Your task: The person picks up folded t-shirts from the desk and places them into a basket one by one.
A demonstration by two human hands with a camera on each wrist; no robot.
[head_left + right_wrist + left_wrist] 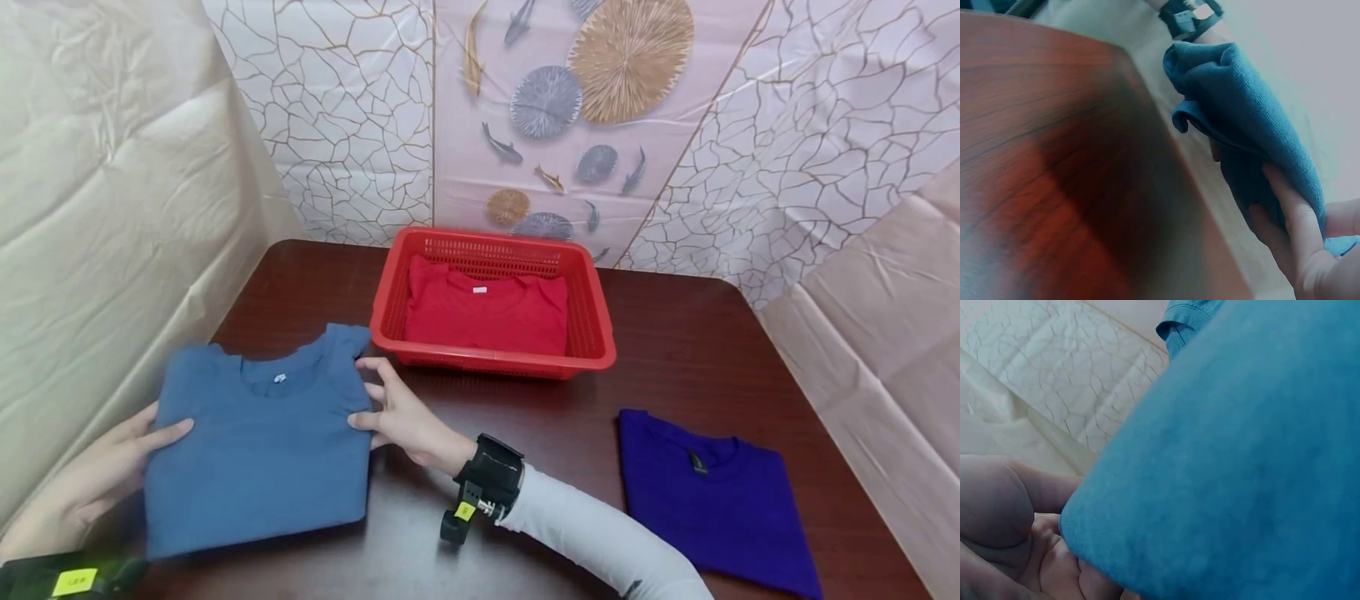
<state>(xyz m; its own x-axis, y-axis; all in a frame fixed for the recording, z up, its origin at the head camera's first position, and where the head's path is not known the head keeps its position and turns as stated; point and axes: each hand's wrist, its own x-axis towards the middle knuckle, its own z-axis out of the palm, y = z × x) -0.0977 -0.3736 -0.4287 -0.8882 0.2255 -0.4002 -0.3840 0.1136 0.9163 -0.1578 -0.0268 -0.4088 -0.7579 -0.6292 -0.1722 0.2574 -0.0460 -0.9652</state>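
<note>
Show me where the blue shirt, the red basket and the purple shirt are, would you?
Blue shirt [262, 458]: head view, on its folded front below the collar.
Red basket [489, 358]: head view, on its near rim.
Purple shirt [720, 508]: head view, on its folded front below the neckline.

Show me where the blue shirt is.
At left in the head view, the blue shirt is held between the left hand and right hand, near the basket.
</note>
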